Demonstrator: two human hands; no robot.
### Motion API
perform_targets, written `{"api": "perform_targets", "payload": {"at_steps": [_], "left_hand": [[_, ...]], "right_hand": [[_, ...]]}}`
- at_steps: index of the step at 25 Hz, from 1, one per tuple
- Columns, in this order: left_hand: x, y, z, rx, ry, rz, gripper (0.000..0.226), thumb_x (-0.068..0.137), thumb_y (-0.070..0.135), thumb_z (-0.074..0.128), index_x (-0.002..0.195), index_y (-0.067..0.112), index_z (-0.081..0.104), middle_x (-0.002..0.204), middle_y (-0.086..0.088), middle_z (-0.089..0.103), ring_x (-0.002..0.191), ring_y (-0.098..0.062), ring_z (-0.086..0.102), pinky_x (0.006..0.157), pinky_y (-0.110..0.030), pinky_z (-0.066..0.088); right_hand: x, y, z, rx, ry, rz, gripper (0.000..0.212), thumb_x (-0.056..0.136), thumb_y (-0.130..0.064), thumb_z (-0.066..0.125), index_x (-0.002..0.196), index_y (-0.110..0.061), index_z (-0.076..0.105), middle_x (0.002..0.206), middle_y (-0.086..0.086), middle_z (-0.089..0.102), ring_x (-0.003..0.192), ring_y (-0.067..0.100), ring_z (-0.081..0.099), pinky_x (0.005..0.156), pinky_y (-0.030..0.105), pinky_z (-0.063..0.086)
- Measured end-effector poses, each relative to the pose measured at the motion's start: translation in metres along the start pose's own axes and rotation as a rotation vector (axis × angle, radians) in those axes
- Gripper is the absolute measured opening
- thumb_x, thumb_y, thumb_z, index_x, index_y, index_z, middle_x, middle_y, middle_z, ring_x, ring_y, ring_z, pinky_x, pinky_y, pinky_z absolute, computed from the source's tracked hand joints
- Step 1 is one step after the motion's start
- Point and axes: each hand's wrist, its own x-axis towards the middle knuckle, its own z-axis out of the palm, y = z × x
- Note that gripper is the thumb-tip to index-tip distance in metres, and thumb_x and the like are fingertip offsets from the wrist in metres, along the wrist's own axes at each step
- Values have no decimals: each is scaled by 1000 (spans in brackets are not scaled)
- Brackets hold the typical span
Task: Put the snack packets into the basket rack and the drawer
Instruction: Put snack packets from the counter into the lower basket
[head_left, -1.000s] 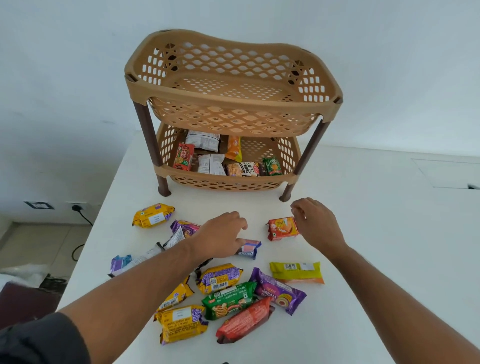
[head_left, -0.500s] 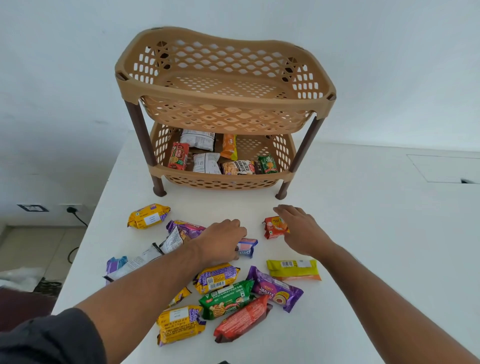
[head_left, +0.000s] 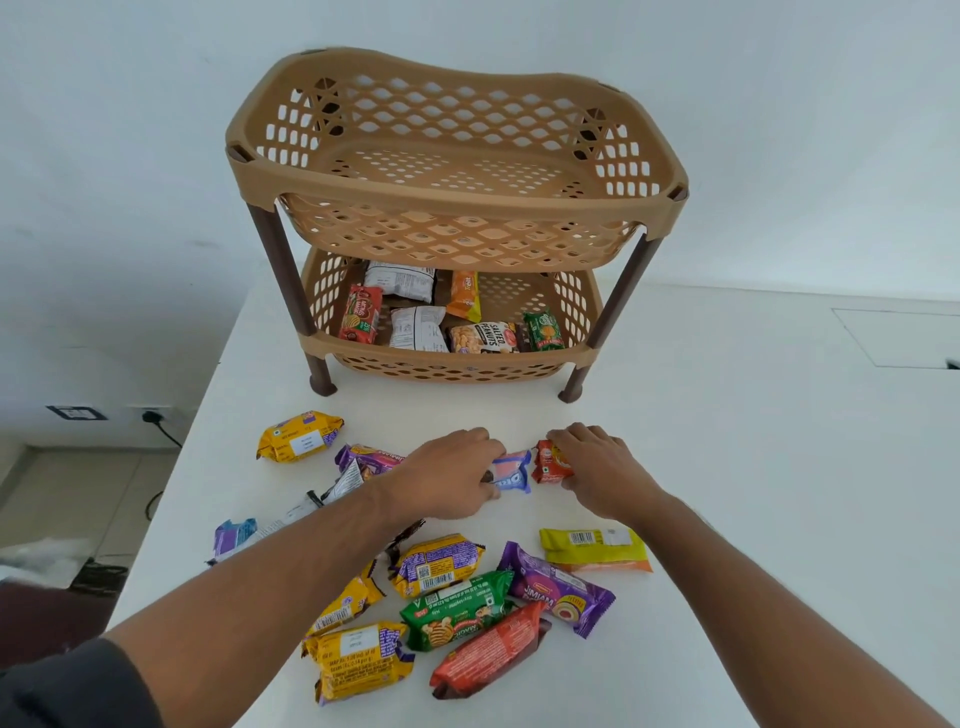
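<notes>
1. At the far left edge of the frame I see a wall socket (head_left: 152, 415) with a dark cable running down, beyond the white table (head_left: 753, 467) edge
2. Left of centre, a yellow packet (head_left: 300, 435) lies alone on the table, apart from the rest; just right of it a purple packet (head_left: 370, 458) sits partly under my left forearm
3. Low in the frame, left of centre, lies a loose cluster: a yellow packet with a white label (head_left: 358, 659), a yellow-and-purple packet (head_left: 439, 562), a green packet (head_left: 456, 608) and a red packet (head_left: 488, 652), the green one overlapping the red one's upper edge
4. In the upper middle stands the basket rack (head_left: 457, 208), 2 tan tiers on brown legs; the top tier shows only its bare perforated floor, the lower tier holds 6 packets that I can count, among them a salted peanuts packet (head_left: 483, 338)
5. At centre, my left hand (head_left: 447, 480) lies palm down, fingers curled onto a blue-and-pink packet (head_left: 511, 470); the packet rests on the table, and I cannot tell whether the grasp has closed on it
6. Just right of that, my right hand (head_left: 602, 470) has its fingers wrapped over the right side of a small red-orange packet (head_left: 549, 460), which also sits on the table; the 2 packets nearly touch
7. Lower right of centre, a purple Jim Jam packet (head_left: 558, 587) lies touching a yellow-and-orange packet (head_left: 595, 548)
</notes>
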Motion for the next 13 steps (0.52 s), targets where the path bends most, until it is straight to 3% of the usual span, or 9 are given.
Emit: {"api": "perform_targets", "payload": {"at_steps": [4, 8, 13], "left_hand": [[-5, 3, -38, -160, 226, 27, 44, 92, 48, 62, 127, 22, 55, 107, 6, 50, 91, -11, 49, 72, -27, 38], [0, -6, -73, -204, 533, -29, 38, 94, 43, 60, 123, 18, 55, 103, 5, 44, 92, -13, 46, 71, -26, 35], [30, -29, -103, -109, 639, -177, 42, 96, 29, 60, 133, 11, 52, 119, -8, 50, 113, -25, 47, 96, -38, 41]], "right_hand": [[-5, -7, -24, 57, 41, -5, 68, 89, -29, 70, 147, -28, 35, 134, -2, 51, 123, 23, 49, 98, 40, 44], [-10, -17, -67, -38, 161, -53, 68, 89, -29, 71, 146, -24, 35, 135, 2, 53, 120, 25, 51, 96, 41, 47], [4, -33, -113, -92, 282, -97, 70, 90, -28, 71, 149, -20, 33, 138, 5, 50, 125, 28, 49, 96, 43, 48]]}}
